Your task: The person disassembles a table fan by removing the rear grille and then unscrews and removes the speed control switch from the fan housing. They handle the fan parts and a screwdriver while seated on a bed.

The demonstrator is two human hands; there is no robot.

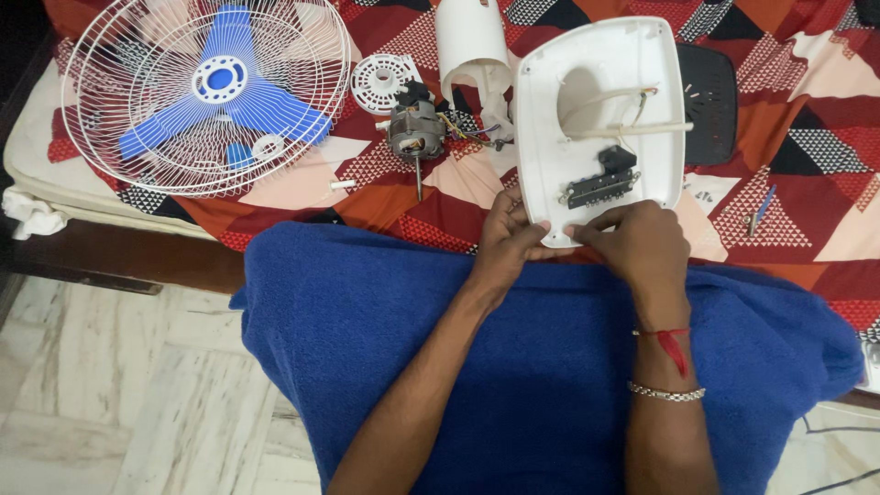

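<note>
Now both your hands pinch the near edge of the white fan base (550,137) — left hand (507,240), right hand (639,240) — fingers closed on it; motor (415,131) lies far left.

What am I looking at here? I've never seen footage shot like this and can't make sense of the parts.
This is one picture from a camera worn on a person's head, looking down at their own two bare hands. A blue towel covers their lap, in front of a bed with a patterned sheet. The left hand and right hand both grip the near edge of a white plastic fan base, turned to show its inside with a black switch block. On the sheet lie a wire fan guard with a blue blade, a small motor with loose wires, a white tube and a screwdriver.
</note>
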